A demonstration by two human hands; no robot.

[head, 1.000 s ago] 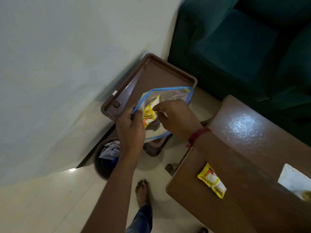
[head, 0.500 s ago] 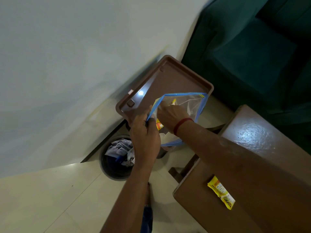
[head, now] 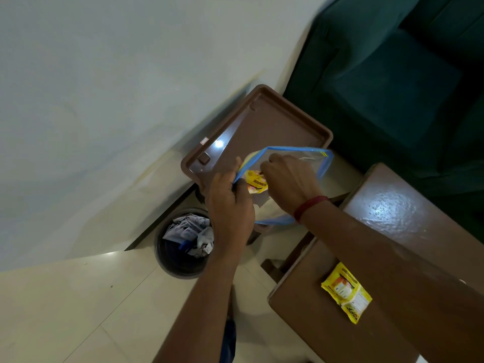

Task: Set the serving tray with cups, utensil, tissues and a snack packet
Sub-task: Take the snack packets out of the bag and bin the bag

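Observation:
A brown serving tray (head: 264,121) lies below my hands, next to the wall. Over its near end I hold a clear zip bag (head: 309,158) with blue edges. My left hand (head: 229,205) pinches the bag's open left edge. My right hand (head: 288,182) reaches into the bag's mouth, its fingers at a yellow snack packet (head: 255,180) that shows in the opening. Whether the fingers grip that packet is hidden. A second yellow snack packet (head: 347,292) lies flat on the brown wooden table (head: 392,213) at the right.
A round dark bin (head: 180,247) with crumpled paper stands on the tiled floor under my left hand. A dark green sofa (head: 398,74) fills the upper right. A pale wall (head: 104,87) runs along the left.
My right hand went deeper into the bag and has drawn back a little; the yellow packet shows at the bag's mouth again. The view has shifted slightly.

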